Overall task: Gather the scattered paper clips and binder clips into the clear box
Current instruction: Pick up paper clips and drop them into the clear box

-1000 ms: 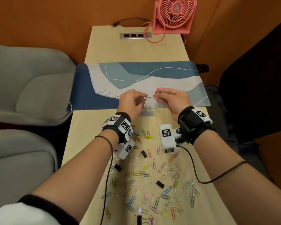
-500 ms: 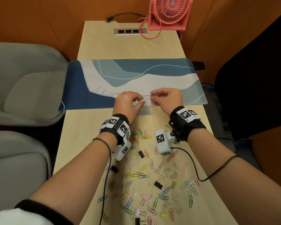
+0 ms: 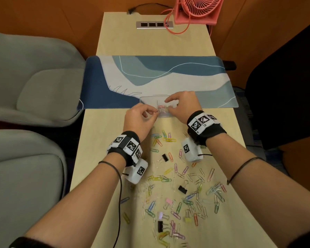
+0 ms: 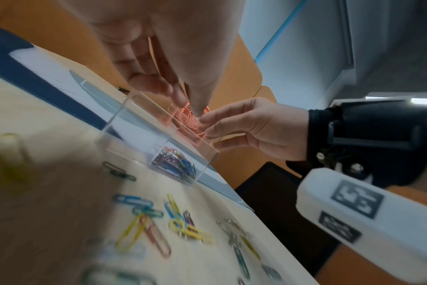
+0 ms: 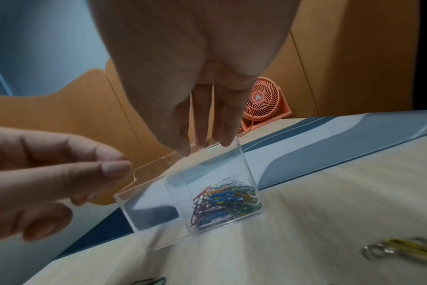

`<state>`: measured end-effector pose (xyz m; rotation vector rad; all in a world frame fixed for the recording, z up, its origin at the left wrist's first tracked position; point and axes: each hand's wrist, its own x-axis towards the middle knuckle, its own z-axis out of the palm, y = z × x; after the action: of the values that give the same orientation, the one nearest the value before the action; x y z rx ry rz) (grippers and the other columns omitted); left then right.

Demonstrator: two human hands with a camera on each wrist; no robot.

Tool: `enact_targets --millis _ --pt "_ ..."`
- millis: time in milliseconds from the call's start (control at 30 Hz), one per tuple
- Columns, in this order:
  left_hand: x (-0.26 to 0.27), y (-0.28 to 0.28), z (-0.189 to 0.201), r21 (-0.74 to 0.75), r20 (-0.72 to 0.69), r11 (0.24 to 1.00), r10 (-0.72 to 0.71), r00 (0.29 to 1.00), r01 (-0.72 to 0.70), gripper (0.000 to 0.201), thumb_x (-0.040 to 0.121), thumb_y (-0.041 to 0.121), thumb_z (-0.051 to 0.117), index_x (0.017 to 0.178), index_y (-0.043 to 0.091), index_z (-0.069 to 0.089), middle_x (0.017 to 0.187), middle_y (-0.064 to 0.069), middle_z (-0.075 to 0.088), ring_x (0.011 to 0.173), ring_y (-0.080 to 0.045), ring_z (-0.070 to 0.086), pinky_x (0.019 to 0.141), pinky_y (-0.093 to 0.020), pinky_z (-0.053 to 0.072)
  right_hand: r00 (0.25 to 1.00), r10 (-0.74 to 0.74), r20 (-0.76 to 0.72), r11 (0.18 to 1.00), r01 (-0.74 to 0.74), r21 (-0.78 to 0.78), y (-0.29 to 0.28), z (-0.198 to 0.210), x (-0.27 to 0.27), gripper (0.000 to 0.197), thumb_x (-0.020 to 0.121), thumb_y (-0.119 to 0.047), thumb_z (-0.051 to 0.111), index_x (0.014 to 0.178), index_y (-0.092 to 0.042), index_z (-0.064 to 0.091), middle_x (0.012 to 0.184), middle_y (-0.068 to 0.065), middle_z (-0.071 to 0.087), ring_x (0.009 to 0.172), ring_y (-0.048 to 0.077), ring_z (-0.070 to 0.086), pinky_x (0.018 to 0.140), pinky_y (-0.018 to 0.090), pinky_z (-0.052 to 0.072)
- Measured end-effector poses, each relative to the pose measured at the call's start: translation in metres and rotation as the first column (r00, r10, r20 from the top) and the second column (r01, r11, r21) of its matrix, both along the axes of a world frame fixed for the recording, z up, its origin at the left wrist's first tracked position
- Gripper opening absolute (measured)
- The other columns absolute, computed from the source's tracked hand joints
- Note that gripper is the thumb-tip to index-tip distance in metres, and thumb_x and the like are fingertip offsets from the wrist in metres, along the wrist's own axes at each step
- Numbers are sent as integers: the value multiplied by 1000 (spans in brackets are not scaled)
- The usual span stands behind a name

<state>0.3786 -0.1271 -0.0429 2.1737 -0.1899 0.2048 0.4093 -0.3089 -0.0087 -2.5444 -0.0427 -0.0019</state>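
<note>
The clear box [image 3: 150, 100] stands where the desk mat meets the bare table. Its right compartment holds a heap of coloured paper clips [image 5: 224, 200]; the left compartment [image 5: 149, 210] looks empty. My right hand [image 3: 168, 104] hangs over the box with straight fingers [image 5: 200, 135] whose tips reach the far rim, and it holds nothing. My left hand [image 3: 153, 113] hovers at the near left rim, thumb and fingers loosely curled [image 5: 105, 164], with no clip visible in them. Many paper clips [image 3: 191, 178] and several binder clips, one black [image 3: 165, 157], lie scattered nearer to me.
A blue and white desk mat [image 3: 159, 77] crosses the table behind the box. A pink fan [image 3: 197, 9] and a socket strip [image 3: 154, 25] sit at the far end. Grey seats [image 3: 34, 86] flank the left edge, and a black chair [image 3: 284, 86] the right.
Both hands have come down onto the box. The clip pinched in my right hand is gone and its fingers have straightened. The left hand's pinch has loosened too.
</note>
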Motion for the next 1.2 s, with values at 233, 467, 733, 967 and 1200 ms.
enact_targets --millis 233,467,733,967,1200 --pt "-83 19 5 62 -126 980 -180 976 188 13 81 26 75 94 28 75 83 11 62 73 -5 52 65 -12 40 999 38 -29 998 -37 56 -13 26 -87 18 81 -16 66 95 -19 76 98 -3 73 85 11 64 86 32 53" --pt "-226 45 -8 111 -413 907 -329 849 406 17 80 27 77 96 26 72 81 11 61 71 -2 55 67 -12 44 865 3 -502 999 17 36 -34 14 -256 3 80 -15 72 81 -15 75 82 2 74 70 13 68 69 22 55" --pt "-349 52 -37 -8 -510 944 -287 811 329 54 51 35 95 93 24 62 87 7 55 66 -4 49 66 -25 51 684 -222 -695 966 250 -63 -14 -33 -413 20 58 -15 84 70 -12 69 65 1 70 54 17 68 59 27 59" --pt "-370 24 -38 43 -426 958 -239 873 283 58 77 21 79 127 26 51 105 11 46 80 -6 51 85 -31 52 897 -274 -348 944 321 81 28 -60 -425 8 71 -16 80 70 -17 72 61 -5 65 53 5 58 62 11 47" --pt "-357 -1 -42 230 -362 931 -189 913 284 56 93 9 56 144 25 39 124 -9 45 102 -26 54 90 -33 49 942 -267 -203 952 291 99 16 -61 -424 23 78 -4 68 99 -12 71 91 1 65 71 11 61 74 20 51"
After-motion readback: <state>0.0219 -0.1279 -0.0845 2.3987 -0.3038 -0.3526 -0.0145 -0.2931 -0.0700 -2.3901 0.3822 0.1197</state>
